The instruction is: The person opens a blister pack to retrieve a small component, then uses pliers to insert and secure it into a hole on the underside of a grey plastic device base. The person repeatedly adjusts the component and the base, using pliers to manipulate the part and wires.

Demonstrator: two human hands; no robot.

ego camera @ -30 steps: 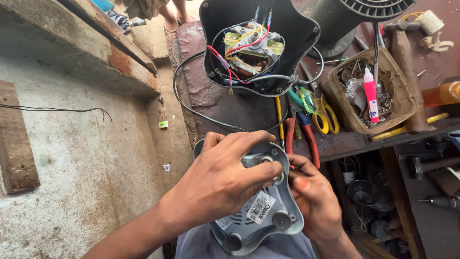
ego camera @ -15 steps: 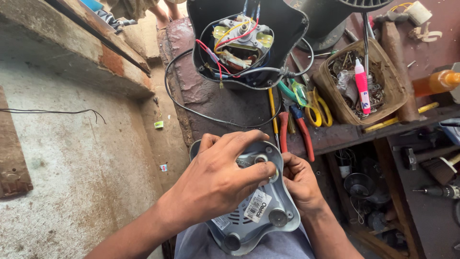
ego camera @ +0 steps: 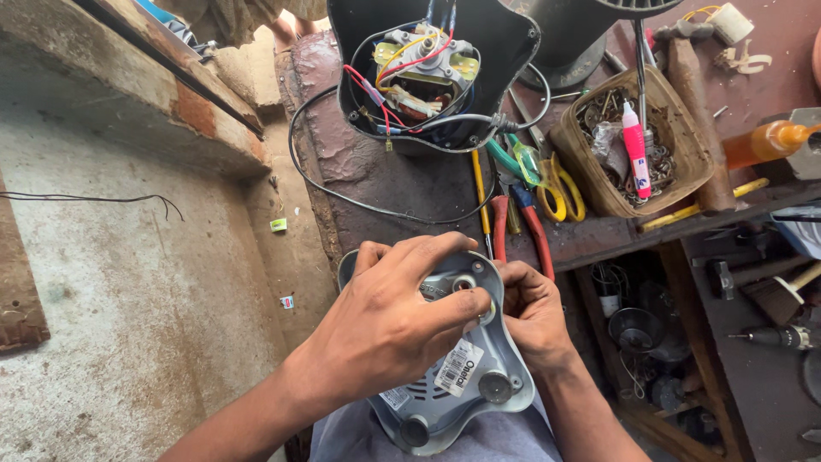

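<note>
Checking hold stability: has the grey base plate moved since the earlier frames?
No. The base plate sits in the same spot on the lap; its top edge is just as close to the red plier handles on the bench. Only the camera shifted.

Grey plastic appliance base plate (ego camera: 445,389), underside up, resting on the lap.

Rounded, roughly triangular, with dark round rubber feet at its near corners, a white barcode sticker and vent slots; the far end lies under the fingers.
</note>
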